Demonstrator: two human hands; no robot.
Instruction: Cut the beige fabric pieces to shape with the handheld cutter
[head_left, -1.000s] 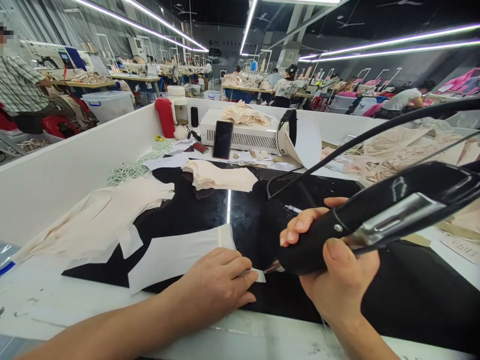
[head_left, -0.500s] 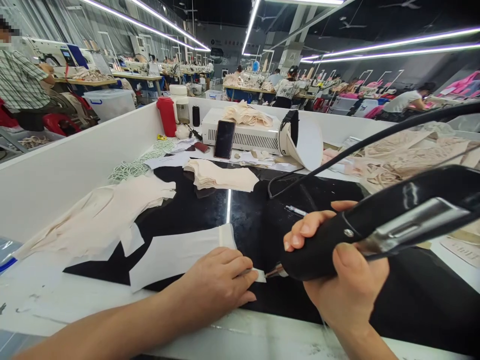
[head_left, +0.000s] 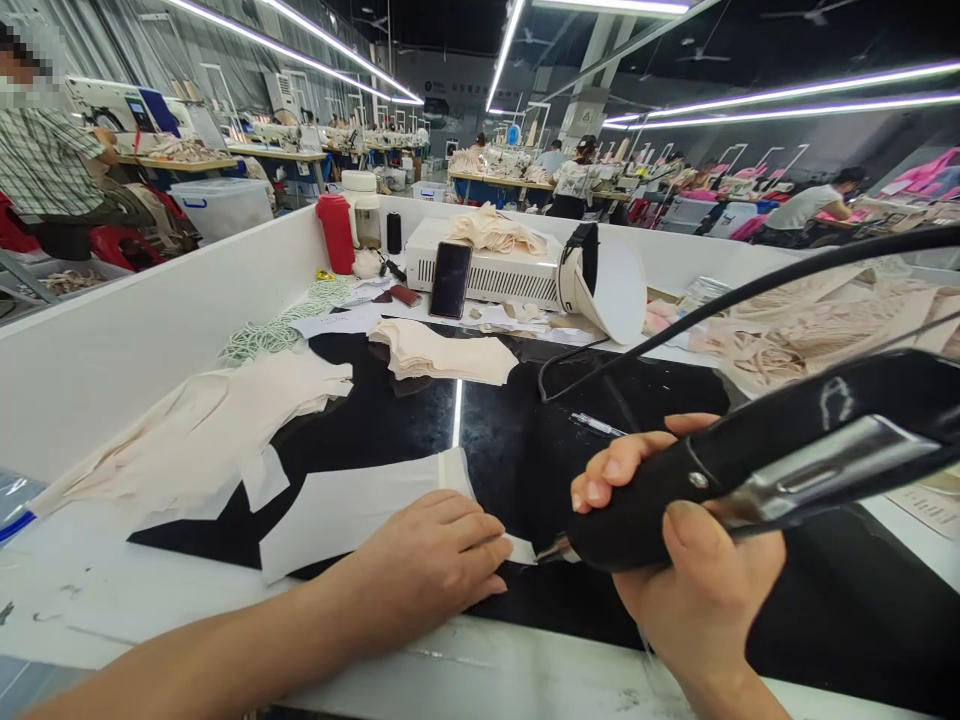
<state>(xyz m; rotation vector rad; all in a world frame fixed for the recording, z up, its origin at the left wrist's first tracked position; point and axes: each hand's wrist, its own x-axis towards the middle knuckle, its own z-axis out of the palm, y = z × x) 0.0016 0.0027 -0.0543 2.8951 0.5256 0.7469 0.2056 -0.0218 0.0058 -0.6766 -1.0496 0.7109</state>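
Observation:
My left hand [head_left: 444, 562] lies over the lower right end of a white fabric piece [head_left: 360, 500], fingers stretched out and pressing down. A beige band [head_left: 453, 470] runs along that piece's right edge. From under my fingertips sticks out a short pale strip end [head_left: 521, 550]. My right hand [head_left: 701, 575] is wrapped round a black corded hand tool [head_left: 750, 470] with a silver lever on its side. The narrow metal tip [head_left: 555, 550] of the tool touches or nearly touches the strip end; I cannot tell which.
A black mat [head_left: 525, 470] covers the worktop. Beige pieces are stacked [head_left: 442, 350] behind, with more fabric [head_left: 202, 420] at left. A pen [head_left: 596, 424], phone [head_left: 450, 280], white vented box [head_left: 487, 262] and red cup [head_left: 335, 233] stand or lie farther back. A black cable [head_left: 675, 325] arches at right.
The tool and my right hand have shifted slightly down and right in view. My left fingers have drawn back a little to the left, showing more of the strip end.

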